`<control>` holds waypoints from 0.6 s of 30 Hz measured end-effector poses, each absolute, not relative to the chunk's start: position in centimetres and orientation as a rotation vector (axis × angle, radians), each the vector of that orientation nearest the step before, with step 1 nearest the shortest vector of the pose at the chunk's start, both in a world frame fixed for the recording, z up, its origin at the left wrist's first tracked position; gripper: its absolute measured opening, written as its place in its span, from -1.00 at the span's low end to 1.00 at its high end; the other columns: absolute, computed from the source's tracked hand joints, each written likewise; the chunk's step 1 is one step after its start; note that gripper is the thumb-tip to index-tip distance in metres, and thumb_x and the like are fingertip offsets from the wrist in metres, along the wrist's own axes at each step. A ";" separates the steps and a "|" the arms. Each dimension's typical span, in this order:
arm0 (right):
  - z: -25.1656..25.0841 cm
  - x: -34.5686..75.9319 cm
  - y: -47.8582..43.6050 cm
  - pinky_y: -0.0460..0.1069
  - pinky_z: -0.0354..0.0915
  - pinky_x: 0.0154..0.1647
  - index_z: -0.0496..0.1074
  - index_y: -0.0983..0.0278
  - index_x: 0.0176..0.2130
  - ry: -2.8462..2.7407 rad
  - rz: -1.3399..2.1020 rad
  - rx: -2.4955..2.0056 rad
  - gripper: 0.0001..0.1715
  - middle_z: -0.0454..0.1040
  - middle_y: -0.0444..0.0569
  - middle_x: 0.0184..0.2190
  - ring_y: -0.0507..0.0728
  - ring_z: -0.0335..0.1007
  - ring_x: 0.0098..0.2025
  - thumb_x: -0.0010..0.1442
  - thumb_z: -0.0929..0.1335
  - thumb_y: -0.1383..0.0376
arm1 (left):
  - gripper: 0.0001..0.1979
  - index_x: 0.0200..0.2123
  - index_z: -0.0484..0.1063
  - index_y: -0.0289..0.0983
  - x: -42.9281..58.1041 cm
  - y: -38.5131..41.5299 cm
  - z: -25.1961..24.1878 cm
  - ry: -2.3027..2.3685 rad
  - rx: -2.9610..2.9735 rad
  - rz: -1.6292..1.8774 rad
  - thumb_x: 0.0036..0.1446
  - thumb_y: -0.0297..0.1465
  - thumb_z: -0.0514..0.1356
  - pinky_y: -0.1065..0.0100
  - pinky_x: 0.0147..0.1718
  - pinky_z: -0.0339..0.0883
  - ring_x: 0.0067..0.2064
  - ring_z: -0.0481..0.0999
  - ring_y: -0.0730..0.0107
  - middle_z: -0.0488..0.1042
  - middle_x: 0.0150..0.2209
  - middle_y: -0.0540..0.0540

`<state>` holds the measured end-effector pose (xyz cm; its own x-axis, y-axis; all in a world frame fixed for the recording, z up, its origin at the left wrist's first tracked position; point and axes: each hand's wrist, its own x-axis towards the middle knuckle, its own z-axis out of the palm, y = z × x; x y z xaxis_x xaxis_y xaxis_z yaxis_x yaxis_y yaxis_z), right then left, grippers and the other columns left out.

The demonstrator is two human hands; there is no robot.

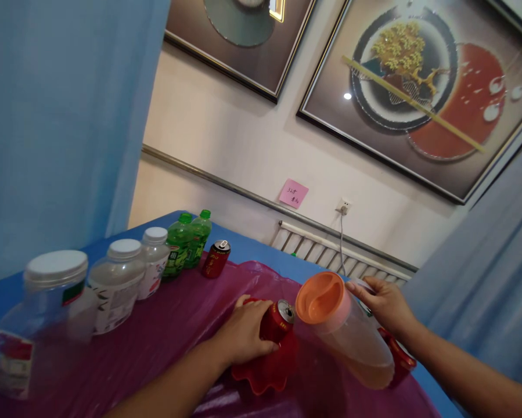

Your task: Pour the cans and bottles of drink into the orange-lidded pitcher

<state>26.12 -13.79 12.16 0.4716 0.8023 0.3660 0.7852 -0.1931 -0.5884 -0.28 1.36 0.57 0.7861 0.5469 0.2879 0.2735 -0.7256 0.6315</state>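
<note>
My left hand (pixel 246 329) is wrapped round an opened red drink can (pixel 278 321), its top turned toward the pitcher. Under the can lies a red dish with a wavy rim (pixel 267 380). With my right hand (pixel 385 302) I grip the handle of a clear plastic pitcher (pixel 356 354) with an orange lid (pixel 319 297). The pitcher leans left, its lid close beside the can's top, and pale brownish liquid lies in its lower part. Whether lid and can touch, I cannot tell. Behind the pitcher, a red object (pixel 400 357) is partly hidden.
Along the left stand several clear jars with white lids, the nearest a large jar (pixel 47 325), then two green bottles (pixel 180 247) and another red can (pixel 217 259). Purple plastic sheeting (pixel 173 337) covers part of the blue table (pixel 261 247). A radiator (pixel 304 244) is behind.
</note>
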 end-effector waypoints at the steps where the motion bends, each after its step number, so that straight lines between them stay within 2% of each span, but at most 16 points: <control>1: 12.2 26.1 -13.8 -0.09 0.05 -0.59 0.23 0.21 -0.59 -1.315 0.029 -1.976 -0.40 0.12 -0.21 -0.63 0.02 0.05 -0.55 0.04 0.38 -0.20 | -0.40 -0.01 0.45 -0.17 -0.3 1.4 0.6 0.610 2.396 0.625 -0.18 -0.20 0.43 -0.11 0.29 -0.06 0.09 0.49 -0.07 0.58 0.00 -0.14; 8: 12.2 25.9 -14.0 -0.09 0.07 -0.57 0.30 0.23 -0.57 -1.302 0.061 -1.978 -0.43 0.15 -0.21 -0.62 0.02 0.06 -0.54 0.04 0.39 -0.18 | -0.39 0.00 0.45 -0.18 -0.2 1.5 0.5 0.617 2.396 0.626 -0.18 -0.20 0.43 -0.08 0.29 -0.04 0.09 0.50 -0.07 0.58 0.01 -0.15; 18: 12.6 25.6 -14.2 -0.09 0.04 -0.59 0.23 0.21 -0.61 -1.315 0.018 -1.987 -0.43 0.10 -0.22 -0.65 0.01 0.03 -0.56 0.05 0.38 -0.16 | -0.40 -0.02 0.46 -0.17 -0.2 1.5 0.3 0.612 2.387 0.639 -0.18 -0.20 0.44 -0.10 0.30 -0.07 0.10 0.49 -0.09 0.58 0.01 -0.15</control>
